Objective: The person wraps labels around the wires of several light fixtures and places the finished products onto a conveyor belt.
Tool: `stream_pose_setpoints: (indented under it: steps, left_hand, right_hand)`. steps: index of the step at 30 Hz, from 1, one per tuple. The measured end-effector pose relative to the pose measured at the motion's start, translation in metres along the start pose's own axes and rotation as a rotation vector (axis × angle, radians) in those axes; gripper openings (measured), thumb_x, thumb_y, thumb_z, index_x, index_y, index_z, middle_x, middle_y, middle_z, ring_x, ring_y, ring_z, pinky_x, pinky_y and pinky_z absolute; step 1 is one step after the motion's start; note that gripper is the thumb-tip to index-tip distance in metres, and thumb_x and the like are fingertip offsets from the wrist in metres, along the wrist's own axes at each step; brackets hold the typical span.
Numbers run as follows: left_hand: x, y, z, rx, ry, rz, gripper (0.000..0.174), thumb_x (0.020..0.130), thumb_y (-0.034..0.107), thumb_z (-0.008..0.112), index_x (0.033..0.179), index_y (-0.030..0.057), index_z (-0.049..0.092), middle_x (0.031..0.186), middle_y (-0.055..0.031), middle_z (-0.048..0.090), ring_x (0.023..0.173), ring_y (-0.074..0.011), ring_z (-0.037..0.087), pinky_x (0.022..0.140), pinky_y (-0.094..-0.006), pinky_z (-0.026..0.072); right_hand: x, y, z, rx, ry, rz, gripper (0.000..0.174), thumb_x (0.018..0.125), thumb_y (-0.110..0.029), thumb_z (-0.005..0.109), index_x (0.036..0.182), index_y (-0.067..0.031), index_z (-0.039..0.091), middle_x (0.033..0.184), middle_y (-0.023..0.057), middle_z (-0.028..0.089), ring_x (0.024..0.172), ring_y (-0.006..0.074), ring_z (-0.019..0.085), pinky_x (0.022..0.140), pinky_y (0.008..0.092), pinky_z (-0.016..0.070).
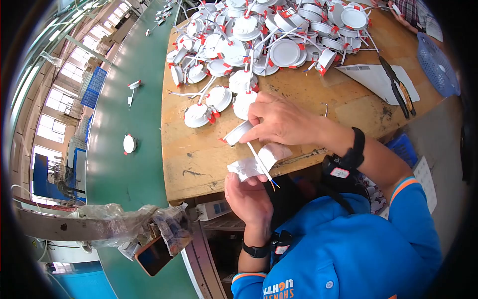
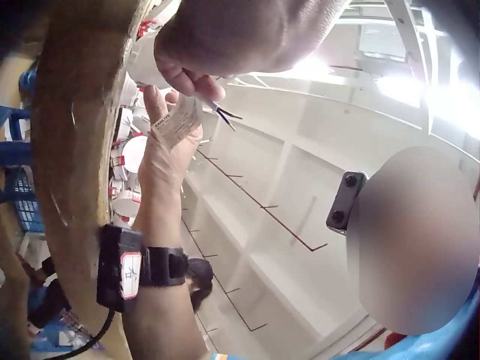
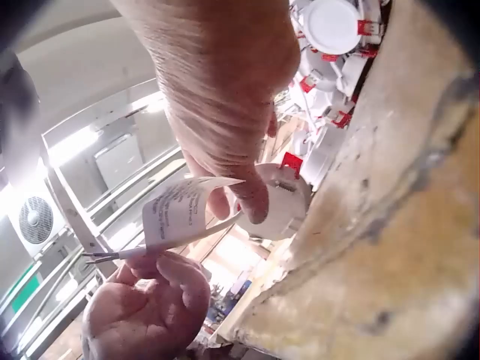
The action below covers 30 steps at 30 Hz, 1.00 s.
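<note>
1. Our right hand pinched a smooth white cable between thumb and finger, just beside its round lamp.
2. Our left hand, fingers curled, pinched the cable near its thin wire ends.
3. Between our hands, a creased, printed paper label lay against the cable.
4. The lamp sat at the near edge of a scuffed wooden table, before a heap of white lamps with red clips.
5. Black-and-orange snips lay partly on a white sheet.
6. A blue perforated basket held something pale, too small to tell.
7. A smooth green belt carried scattered lamps.
</note>
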<state>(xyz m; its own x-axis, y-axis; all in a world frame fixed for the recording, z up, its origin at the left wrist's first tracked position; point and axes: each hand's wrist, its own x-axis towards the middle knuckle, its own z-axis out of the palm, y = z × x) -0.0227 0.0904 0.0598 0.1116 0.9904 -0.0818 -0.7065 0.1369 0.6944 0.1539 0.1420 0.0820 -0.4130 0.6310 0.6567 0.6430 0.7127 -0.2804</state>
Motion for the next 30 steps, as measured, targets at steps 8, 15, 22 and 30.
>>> stream_pose_setpoints:
  steps: [8,15,22,30]
  left_hand:
    - [0.000,0.030,0.021,-0.078,0.054,-0.066,0.036,0.088,0.033,0.039,0.086,0.0015,0.056,0.072,-0.0101,0.057,0.067,-0.0222,0.052,0.070,-0.0359,0.0423]
    - [-0.015,0.084,0.013,0.013,-0.446,-0.325,0.064,0.085,0.056,0.031,0.083,-0.0028,0.054,0.065,-0.0142,0.054,0.054,-0.0268,0.053,0.062,-0.0413,0.0412]
    - [-0.037,0.041,0.008,0.910,-0.433,0.138,0.020,0.084,0.007,0.053,0.100,-0.0036,0.058,0.091,-0.0069,0.059,0.085,-0.0127,0.054,0.075,-0.0241,0.0421]
    - [-0.065,-0.002,-0.027,0.271,-0.411,-0.712,0.031,0.079,0.007,0.064,0.108,-0.0014,0.057,0.103,-0.0092,0.060,0.094,-0.0154,0.056,0.083,-0.0290,0.0443]
  right_hand:
    - [0.013,0.006,0.013,0.221,-0.014,-0.054,0.012,0.061,-0.016,0.072,0.072,-0.0152,0.068,0.072,-0.0025,0.049,0.075,0.0201,0.045,0.065,0.0307,0.0392]
    - [-0.016,-0.060,-0.018,0.894,-0.053,0.440,0.014,0.073,-0.013,0.071,0.072,-0.0015,0.063,0.073,0.0033,0.061,0.069,0.0125,0.056,0.061,0.0255,0.0437]
    - [-0.061,-0.112,-0.028,1.206,-0.010,0.936,0.017,0.079,-0.016,0.067,0.081,0.0013,0.065,0.073,0.0034,0.063,0.067,0.0060,0.055,0.059,0.0210,0.0439]
    - [-0.111,-0.129,-0.033,1.245,-0.090,1.061,0.019,0.077,-0.016,0.068,0.086,0.0008,0.067,0.081,0.0068,0.065,0.074,0.0098,0.058,0.069,0.0228,0.0453]
